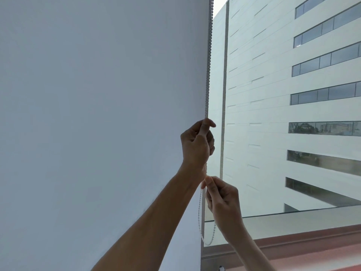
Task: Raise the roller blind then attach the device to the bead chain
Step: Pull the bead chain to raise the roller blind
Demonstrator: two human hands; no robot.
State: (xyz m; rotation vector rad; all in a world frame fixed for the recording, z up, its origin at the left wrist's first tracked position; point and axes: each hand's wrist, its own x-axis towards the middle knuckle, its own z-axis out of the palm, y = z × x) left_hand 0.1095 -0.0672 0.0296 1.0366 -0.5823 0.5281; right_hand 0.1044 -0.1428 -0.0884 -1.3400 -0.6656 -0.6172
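Note:
A pale grey roller blind (93, 114) covers the left part of the window down past the frame's lower edge. Along its right edge hangs a white bead chain (208, 65), ending in a loop (209, 242) near the sill. My left hand (196, 145) is raised and grips the chain between thumb and curled fingers. Just below it, my right hand (222, 200) pinches the same chain with thumb and forefinger. No device is clearly visible.
Uncovered window glass (254, 173) lies right of the blind, with a white building (293, 94) outside. A vertical window frame strip (224, 94) runs just right of the chain. A reddish ledge (312, 245) sits below. A small white object (221, 268) peeks in at the bottom.

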